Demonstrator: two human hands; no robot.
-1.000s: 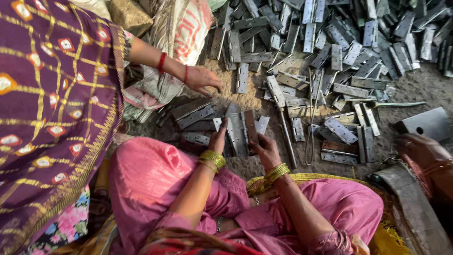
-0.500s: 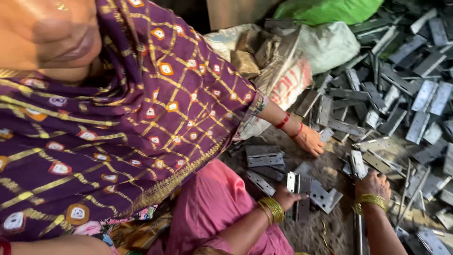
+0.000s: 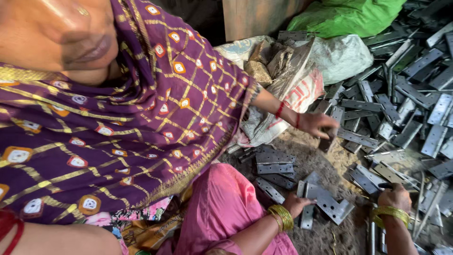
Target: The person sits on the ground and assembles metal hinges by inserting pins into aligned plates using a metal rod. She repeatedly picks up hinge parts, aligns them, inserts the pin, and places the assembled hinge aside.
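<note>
1. Step in hand, as judged: the person is sorting flat grey metal hinges on the dirt floor. The left hand (image 3: pixel 296 204) steadies an opened hinge (image 3: pixel 325 202) that lies spread just right of the pink-clad knee.
2. To do it well, I judge the hinge should be held by its flat leaves, fingers clear of the knuckle line and the cut edges, and kept apart from the loose pile (image 3: pixel 406 99) at two o'clock.
3. Left hand: partly closed, fingertips resting on the hinge's left leaf. A firm grip cannot be confirmed.
4. Right hand (image 3: pixel 394 196): curled, knuckles up, at four o'clock, over dark hinge strips (image 3: pixel 377 175). Whether it clasps one cannot be told.
5. A co-worker's hand (image 3: pixel 317 123), from the purple patterned sleeve, reaches towards the pile at centre, fingers bent over a hinge.
6. Sacks (image 3: pixel 288 80) lie at twelve o'clock.
</note>
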